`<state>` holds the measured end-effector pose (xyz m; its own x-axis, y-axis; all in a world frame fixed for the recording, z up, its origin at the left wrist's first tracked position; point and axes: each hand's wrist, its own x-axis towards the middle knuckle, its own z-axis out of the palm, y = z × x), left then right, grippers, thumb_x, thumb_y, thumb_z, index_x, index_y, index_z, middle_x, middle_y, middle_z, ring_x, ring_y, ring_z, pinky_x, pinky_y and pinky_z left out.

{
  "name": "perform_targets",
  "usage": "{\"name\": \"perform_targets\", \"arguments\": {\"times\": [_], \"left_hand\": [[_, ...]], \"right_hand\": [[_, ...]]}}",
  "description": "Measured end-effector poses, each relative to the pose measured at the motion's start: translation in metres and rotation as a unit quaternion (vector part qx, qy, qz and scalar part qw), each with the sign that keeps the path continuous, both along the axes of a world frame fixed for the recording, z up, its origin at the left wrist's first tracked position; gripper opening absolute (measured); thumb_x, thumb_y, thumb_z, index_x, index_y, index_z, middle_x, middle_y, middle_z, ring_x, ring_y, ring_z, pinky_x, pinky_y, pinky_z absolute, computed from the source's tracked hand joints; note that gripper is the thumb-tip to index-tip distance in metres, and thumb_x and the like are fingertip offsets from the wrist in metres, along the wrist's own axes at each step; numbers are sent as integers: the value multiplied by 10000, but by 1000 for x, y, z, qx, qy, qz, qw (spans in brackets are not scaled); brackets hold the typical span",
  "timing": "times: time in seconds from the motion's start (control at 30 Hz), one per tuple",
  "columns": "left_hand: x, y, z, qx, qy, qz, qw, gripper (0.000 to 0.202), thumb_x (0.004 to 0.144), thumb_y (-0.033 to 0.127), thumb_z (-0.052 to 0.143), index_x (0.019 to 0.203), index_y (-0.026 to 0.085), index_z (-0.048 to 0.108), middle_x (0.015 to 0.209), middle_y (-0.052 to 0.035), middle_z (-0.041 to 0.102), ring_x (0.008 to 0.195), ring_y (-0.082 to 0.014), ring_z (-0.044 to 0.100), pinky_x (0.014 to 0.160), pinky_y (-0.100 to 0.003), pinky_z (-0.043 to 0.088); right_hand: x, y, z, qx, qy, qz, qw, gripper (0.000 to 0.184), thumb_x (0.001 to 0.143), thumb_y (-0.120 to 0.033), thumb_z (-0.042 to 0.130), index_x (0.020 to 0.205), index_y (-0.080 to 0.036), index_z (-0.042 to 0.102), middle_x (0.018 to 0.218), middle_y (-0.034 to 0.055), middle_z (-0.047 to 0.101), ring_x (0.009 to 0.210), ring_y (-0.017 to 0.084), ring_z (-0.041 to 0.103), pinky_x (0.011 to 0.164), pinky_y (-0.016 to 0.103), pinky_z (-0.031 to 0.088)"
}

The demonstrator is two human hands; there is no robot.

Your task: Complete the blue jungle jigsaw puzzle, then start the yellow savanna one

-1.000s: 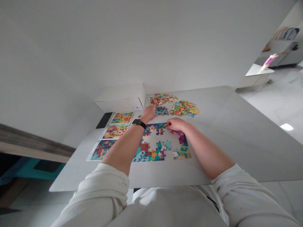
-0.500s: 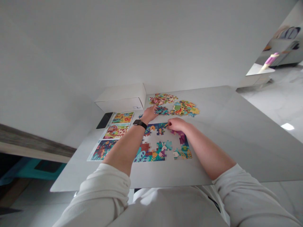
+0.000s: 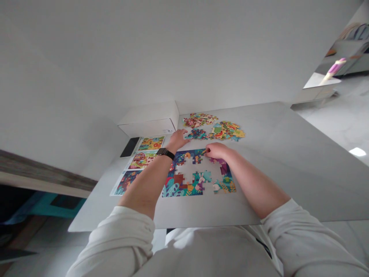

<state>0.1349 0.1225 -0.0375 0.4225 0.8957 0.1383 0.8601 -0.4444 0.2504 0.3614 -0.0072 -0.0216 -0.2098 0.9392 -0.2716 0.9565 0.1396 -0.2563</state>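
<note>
We take the partly assembled puzzle (image 3: 196, 186) as the reference; it lies flat on the desk (image 3: 288, 154), with gaps in its middle section. Our right hand (image 3: 216, 150) is at the puzzle's far edge, right of its centre, fingers curled inward; we cannot tell whether they pinch a piece. Our left hand (image 3: 178, 139) is beyond the puzzle's far left portion, thumb and fingers spread, released, beside the dark-blue pile (image 3: 197, 134). This pile lies beyond the puzzle; the yellow pile (image 3: 227, 131) lies beyond it to the right, and the red pile (image 3: 200, 120) farthest beyond it. Left of the puzzle, we see three printed pictures (image 3: 141, 159) in a column. The white box (image 3: 150, 126) stands beyond the puzzle, to its left.
</note>
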Motion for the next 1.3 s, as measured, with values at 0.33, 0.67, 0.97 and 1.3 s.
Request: {"name": "perform_targets", "arguments": {"times": [0.33, 0.67, 0.97, 1.3], "left_hand": [[59, 1, 6, -38, 21, -202, 978, 679, 878, 307, 766, 1520, 238, 555, 1555, -110, 625, 1410, -273, 608, 1206, -386, 457], [35, -1, 9, 2, 122, -106, 987, 688, 925, 581, 713, 1515, 256, 571, 1506, -137, 650, 1375, -355, 614, 1163, -457, 459], [54, 5, 8, -18, 83, -133, 987, 747, 897, 398, 757, 1581, 243, 500, 1527, -122, 649, 1386, -315, 624, 1169, -396, 478], [45, -1, 6, 2, 36, -150, 988, 684, 866, 313, 753, 1517, 226, 563, 1462, -117, 688, 1330, -304, 653, 1154, -401, 493]], "right_hand": [[1, -1, -2, 9, 2, 2, 1000, 275, 983, -447, 662, 1108, -235, 786, 1130, 87, 814, 1004, 244, 737, 722, 284, 456], [0, 0, -4, 1, 11, 4, 1000, 282, 974, -439, 649, 1100, -237, 801, 1141, 99, 814, 1004, 255, 737, 746, 295, 478], [0, 0, -5, 9, 14, 0, 1000, 265, 972, -437, 658, 1091, -241, 791, 1127, 91, 816, 1007, 259, 739, 735, 295, 473], [1, 0, -6, 7, 13, -3, 1000, 280, 970, -451, 660, 1102, -244, 796, 1149, 94, 812, 1017, 261, 736, 740, 296, 478]]}}
